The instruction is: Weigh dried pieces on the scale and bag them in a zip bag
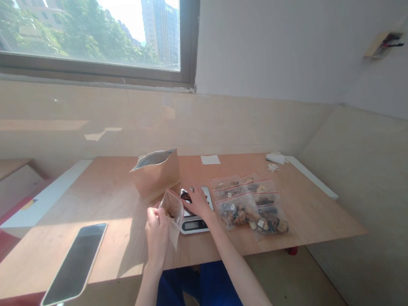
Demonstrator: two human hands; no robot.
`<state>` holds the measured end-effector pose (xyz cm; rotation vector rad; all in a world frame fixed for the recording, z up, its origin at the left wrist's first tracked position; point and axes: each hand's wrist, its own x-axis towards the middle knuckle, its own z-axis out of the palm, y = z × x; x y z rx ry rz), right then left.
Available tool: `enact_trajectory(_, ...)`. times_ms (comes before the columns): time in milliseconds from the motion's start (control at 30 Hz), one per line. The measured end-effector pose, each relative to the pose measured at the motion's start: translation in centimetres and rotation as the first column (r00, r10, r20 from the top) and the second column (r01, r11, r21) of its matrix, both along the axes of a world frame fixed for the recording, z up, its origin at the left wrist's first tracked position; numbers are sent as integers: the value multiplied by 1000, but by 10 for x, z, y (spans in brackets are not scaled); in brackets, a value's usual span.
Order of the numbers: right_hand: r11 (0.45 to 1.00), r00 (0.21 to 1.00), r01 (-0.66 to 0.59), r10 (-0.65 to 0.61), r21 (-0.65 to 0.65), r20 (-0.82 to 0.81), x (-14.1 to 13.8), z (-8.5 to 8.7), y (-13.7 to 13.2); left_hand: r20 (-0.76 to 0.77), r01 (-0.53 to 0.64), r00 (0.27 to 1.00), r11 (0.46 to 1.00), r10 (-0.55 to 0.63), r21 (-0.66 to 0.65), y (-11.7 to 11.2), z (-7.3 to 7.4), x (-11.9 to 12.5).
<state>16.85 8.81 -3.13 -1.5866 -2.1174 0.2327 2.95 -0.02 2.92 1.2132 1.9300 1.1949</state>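
Beyond the left hand, a brown paper bag is stood open; by that hand a clear bag is pinched at its rim, apparently so its mouth is kept open beside the scale. Dark pieces are placed on the scale, at the curled right hand, whose grip cannot be told. Right of it, filled bags are grouped, presumably for scale access.

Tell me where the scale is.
In the head view, the scale sits on the table beneath the right hand, between the open plastic bag in the left hand and the filled zip bags on the right.
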Motion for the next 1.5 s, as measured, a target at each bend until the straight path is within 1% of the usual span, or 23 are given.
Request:
enact_trajectory(100,1000,996,4,-5,15,88,-3,-4,0,13,4,1000,1000,-4,-20,0,1,-1)
enact_trajectory(233,998,985,35,-43,46,170,-7,-1,4,15,-5,1000,1000,6,-26,0,-2,-3)
enact_trajectory(367,999,988,9,-16,46,156,-8,2,6,21,-7,1000,1000,8,-24,0,-4,-4)
enact_trajectory(500,999,996,25,-29,46,84,-6,2,6,46,-12,999,1000,13,-22,-1,-2,-4)
enact_trajectory(600,997,998,66,-67,46,8,-4,4,6,43,-15,999,1000,16,-17,-1,-1,-3)
enact_trajectory(633,995,995,87,-85,41,-42,-4,5,6,41,-13,999,1000,14,-16,-2,0,-3)
enact_trajectory(700,992,973,127,-122,12,-197,-7,12,6,40,-9,999,1000,10,-20,-2,-1,-3)
enact_trajectory(767,991,926,134,-134,-24,-352,-12,24,5,45,-3,999,1000,3,-19,-1,-2,-1)
enact_trajectory(800,994,902,97,-109,-48,-418,-14,33,3,47,-2,999,1000,2,-12,-1,-3,0)
enact_trajectory(833,997,884,27,-58,-74,-465,-16,42,1,47,-1,999,1000,2,-1,-1,-5,0)
enact_trajectory(867,992,873,-72,13,-102,-488,-17,52,-2,44,-2,999,1000,1,13,-1,-6,1)
enact_trajectory(900,973,857,-183,87,-142,-508,-18,62,-6,41,-2,999,1000,1,26,-1,-7,2)
enact_trajectory(933,941,847,-283,153,-188,-509,-18,72,-10,38,-2,999,999,1,37,-1,-8,3)
enact_trajectory(967,905,851,-353,205,-237,-483,-19,80,-15,36,0,999,999,-2,49,-1,-9,4)
enact_trajectory(1000,878,870,-385,242,-284,-430,-19,87,-19,37,6,999,998,-9,65,-1,-10,5)
enact_trajectory(1033,864,893,-387,263,-323,-367,-20,93,-22,42,13,999,996,-17,84,-2,-12,6)
enact_trajectory(1067,862,914,-368,266,-349,-305,-21,97,-26,51,19,998,994,-25,108,-2,-13,8)
enact_trajectory(1133,886,949,-295,228,-358,-219,-26,101,-30,76,23,997,988,-35,151,-4,-16,11)
enact_trajectory(1233,931,987,-132,93,-340,-129,-38,103,-32,98,11,995,979,-31,204,-5,-20,16)
enact_trajectory(1333,945,997,27,-48,-326,-55,-48,101,-33,99,3,995,971,-27,238,-6,-21,21)
enact_trajectory(1400,954,990,106,-126,-279,-55,-54,98,-34,111,-12,994,974,-14,226,-7,-20,24)
enact_trajectory(1433,965,987,113,-135,-235,-83,-55,96,-34,120,-21,993,977,-5,214,-7,-20,25)
enact_trajectory(1500,988,984,53,-77,-148,-162,-57,91,-36,144,-40,990,980,12,194,-7,-20,27)
